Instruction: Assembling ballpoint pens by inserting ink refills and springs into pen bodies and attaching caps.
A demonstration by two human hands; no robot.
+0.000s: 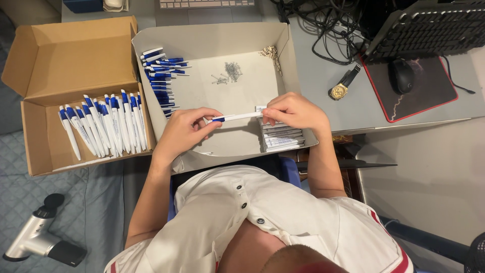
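At frame centre, both hands share one white pen with a blue tip (236, 117), held level over a shallow grey tray (212, 38). Left hand (184, 129), left of centre, fingers closed on the blue end. Right hand (292, 111), right of centre, fingers pinched on the white end.

Just under the right hand: stack of white pen barrels (282, 139) lying against the tray's right wall. Along the tray's left side, a column of blue pen parts (162, 81). Upper middle of tray floor: small heap of metal springs (228, 73). Upper right corner of tray: a few pale small parts (272, 52), too small to identify.

Left of frame: open cardboard box (70, 55) with a row of finished white-and-blue pens (103, 126) lying side by side.

Right of tray, on the tabletop (323, 86): gold wristwatch (341, 87), black mouse (403, 76) on a red-edged mat (429, 96), black keyboard (429, 28) at upper right.

Lower left: grey massage gun (38, 235) on a quilted blue surface.
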